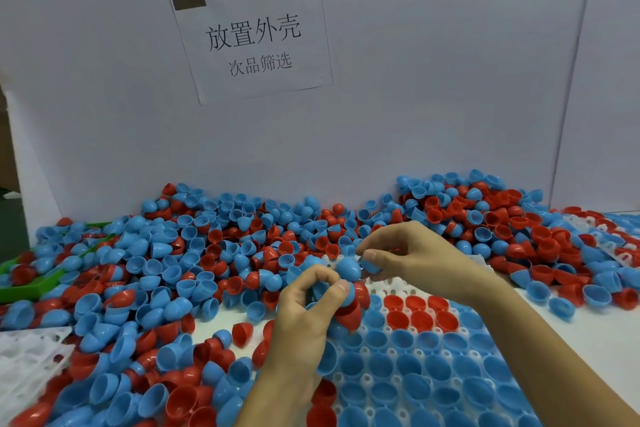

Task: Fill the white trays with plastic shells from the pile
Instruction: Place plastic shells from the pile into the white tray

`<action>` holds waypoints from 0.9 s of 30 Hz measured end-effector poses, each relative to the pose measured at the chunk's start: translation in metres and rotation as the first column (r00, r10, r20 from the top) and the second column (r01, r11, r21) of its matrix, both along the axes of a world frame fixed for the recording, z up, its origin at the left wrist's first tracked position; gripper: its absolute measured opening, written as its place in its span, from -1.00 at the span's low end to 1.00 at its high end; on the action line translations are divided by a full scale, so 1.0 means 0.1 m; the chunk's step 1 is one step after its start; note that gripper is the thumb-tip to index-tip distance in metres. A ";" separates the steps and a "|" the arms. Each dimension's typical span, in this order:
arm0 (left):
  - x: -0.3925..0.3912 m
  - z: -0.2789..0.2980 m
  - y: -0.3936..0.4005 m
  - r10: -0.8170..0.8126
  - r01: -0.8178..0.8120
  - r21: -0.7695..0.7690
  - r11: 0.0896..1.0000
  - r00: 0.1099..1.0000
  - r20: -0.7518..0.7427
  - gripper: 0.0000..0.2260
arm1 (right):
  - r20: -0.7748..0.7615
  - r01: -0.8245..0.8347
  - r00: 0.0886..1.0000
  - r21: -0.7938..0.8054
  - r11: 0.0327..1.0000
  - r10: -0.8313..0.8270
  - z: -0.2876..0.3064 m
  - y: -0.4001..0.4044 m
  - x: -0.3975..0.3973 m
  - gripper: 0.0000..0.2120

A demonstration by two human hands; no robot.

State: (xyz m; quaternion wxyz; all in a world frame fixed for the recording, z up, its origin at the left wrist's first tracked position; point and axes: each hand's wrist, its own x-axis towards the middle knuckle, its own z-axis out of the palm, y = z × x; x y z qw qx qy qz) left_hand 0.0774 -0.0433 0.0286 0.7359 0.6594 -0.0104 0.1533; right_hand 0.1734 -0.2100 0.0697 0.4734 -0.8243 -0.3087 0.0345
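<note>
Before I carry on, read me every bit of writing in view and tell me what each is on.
"放置外壳": large top line on the white paper sheet stuck to the wall behind the pile.
"次品筛选": smaller line below it on the same sheet.
Dark patch at the sheet's top left corner: no writing readable.
Shells, white tray: no lettering visible.

White paper sign [252,38] on grey wall [433,97]: large "放置外壳", smaller "次品筛选" beneath.
</note>
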 end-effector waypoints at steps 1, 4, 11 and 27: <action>0.01 -0.01 0.00 0.018 -0.018 -0.007 1.000 1.000 -0.003 -0.73 | -0.010 0.007 1.000 0.011 1.000 -0.007 -0.01 0.00 0.00 -0.88; 0.02 -0.03 0.00 0.055 -0.055 -0.022 0.998 0.998 -0.012 -0.70 | 0.075 0.049 0.996 -0.105 0.993 -0.041 -0.03 0.02 0.02 -0.84; 0.02 -0.05 0.02 0.086 -0.086 -0.031 0.996 0.996 0.002 -0.75 | 0.105 0.028 0.994 -0.172 0.985 -0.010 -0.07 0.02 -0.01 -0.83; 0.05 -0.04 0.05 0.066 -0.066 -0.031 0.997 0.998 -0.020 -0.71 | 0.014 0.036 0.999 0.044 0.998 -0.037 -0.11 0.11 -0.05 -0.84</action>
